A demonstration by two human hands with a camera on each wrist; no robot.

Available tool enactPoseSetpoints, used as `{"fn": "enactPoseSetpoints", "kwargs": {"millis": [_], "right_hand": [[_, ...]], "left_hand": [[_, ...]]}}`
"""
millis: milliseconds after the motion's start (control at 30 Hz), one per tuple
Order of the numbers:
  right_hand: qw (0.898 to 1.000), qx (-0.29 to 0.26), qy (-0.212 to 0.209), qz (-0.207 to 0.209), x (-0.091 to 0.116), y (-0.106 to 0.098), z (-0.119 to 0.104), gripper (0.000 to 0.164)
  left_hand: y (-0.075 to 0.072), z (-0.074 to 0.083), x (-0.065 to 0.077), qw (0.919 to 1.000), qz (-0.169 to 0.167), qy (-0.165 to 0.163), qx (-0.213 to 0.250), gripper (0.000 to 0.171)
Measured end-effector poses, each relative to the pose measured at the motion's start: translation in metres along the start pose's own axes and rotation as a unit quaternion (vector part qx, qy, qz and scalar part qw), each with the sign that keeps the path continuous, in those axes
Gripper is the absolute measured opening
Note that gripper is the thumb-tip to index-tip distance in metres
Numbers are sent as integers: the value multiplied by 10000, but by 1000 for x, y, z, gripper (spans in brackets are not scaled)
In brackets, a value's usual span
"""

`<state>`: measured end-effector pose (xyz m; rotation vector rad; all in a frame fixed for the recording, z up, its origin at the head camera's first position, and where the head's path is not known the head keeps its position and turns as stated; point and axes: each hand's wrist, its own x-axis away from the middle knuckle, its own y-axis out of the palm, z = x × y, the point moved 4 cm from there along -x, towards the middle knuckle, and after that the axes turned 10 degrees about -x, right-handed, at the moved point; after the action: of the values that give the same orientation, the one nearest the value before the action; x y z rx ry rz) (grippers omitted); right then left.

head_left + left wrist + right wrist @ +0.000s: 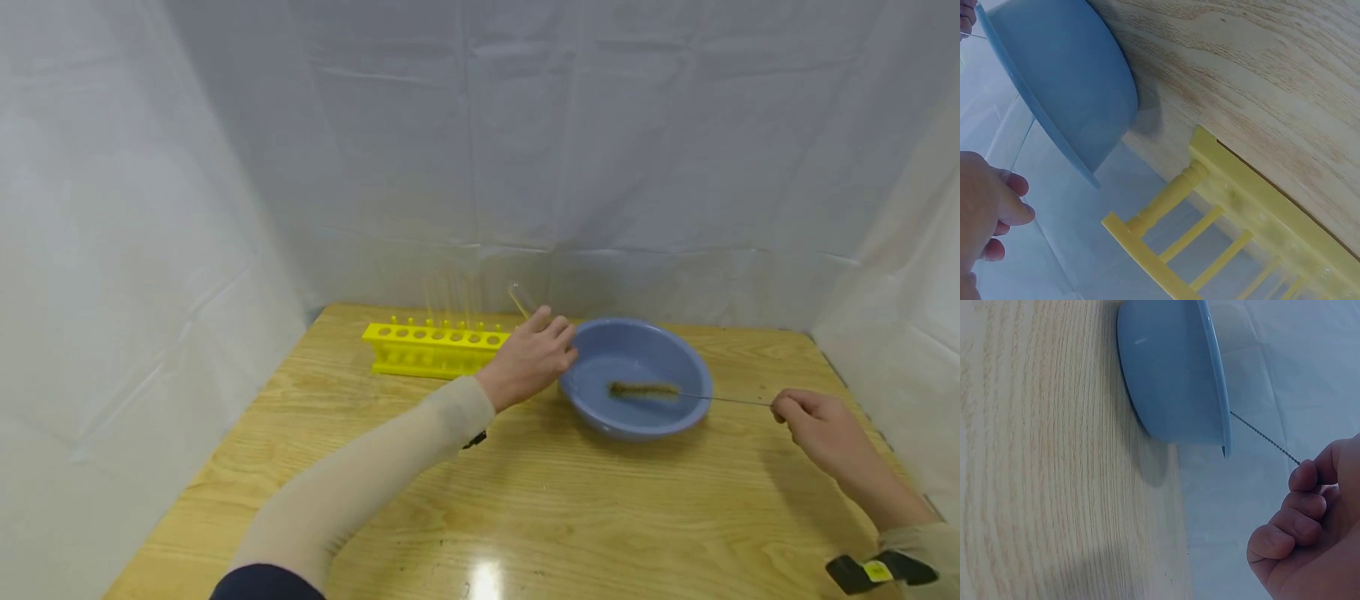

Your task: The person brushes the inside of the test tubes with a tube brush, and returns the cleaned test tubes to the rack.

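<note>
My left hand (pixel 531 354) is raised between the yellow rack and the basin, fingers curled around a clear glass test tube (pixel 517 293). The tube's rounded end sticks out above the fingers, tilted up and left; the hand hides the rest. In the left wrist view the curled fingers (pixel 1017 214) show beside the basin, while the tube is out of sight. My right hand (pixel 821 429) pinches the thin twisted wire handle (pixel 1265 437) of a test tube brush (pixel 645 390). Its brown bristles lie over the inside of the blue basin (pixel 637 429), with the wire crossing the right rim.
A yellow test tube rack (pixel 420 367) stands left of the basin, partly behind my left hand. Several clear tubes (pixel 450 304) rise faintly from it. Light wood table (pixel 525 508) lies beneath everything, with pale sheeting (pixel 480 150) hanging at the back and both sides.
</note>
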<state>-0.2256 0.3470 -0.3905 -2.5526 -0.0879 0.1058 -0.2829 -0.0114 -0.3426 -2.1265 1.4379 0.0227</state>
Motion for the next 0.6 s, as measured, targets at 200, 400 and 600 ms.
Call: {"fn": "enactPoseSetpoints", "kwargs": {"millis": [200, 400, 600], "right_hand": [[10000, 18, 32, -9, 1, 0, 1, 38], [10000, -46, 44, -38, 2, 0, 2, 39], [9999, -85, 122, -45, 2, 1, 3, 40]], "left_hand": [[1, 0, 3, 9993, -187, -131, 287, 25], [9, -6, 8, 9836, -934, -896, 1257, 23], [5, -18, 14, 9480, -809, -1942, 2387, 23]]}}
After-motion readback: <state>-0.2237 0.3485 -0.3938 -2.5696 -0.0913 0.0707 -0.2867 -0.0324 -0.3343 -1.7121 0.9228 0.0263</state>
